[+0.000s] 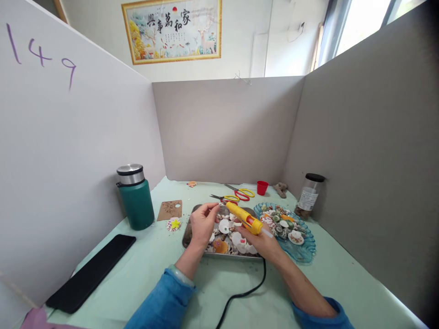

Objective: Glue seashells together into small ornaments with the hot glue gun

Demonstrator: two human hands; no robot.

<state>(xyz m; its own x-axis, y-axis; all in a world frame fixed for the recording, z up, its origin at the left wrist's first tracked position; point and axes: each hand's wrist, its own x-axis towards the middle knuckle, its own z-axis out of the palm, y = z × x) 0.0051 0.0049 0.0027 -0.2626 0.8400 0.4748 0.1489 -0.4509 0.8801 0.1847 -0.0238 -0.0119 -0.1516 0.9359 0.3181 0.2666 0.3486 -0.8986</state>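
My right hand (pixel 260 242) is wrapped round a yellow hot glue gun (pixel 245 217), whose nozzle points up and to the left. A whitish glue stick (pixel 266 233) pokes out of the gun's back end. Close to the nozzle, my left hand (pixel 204 224) pinches thumb and fingertips together on a small pale thing too tiny to name. Both hands hover over a metal tray (pixel 236 257) full of white and orange seashells (pixel 224 226). The gun's black cord (pixel 240 294) runs down toward me across the table.
Right of the tray is a blue glass plate (pixel 303 256) heaped with shells; behind it stands a black-lidded jar (pixel 308 196). Scissors (pixel 236 192) and a red cup (pixel 262 188) lie at the back. Leftward are a green bottle (pixel 137 205), cardboard (pixel 169 210), a shell piece (pixel 173 224) and a black slab (pixel 92 274).
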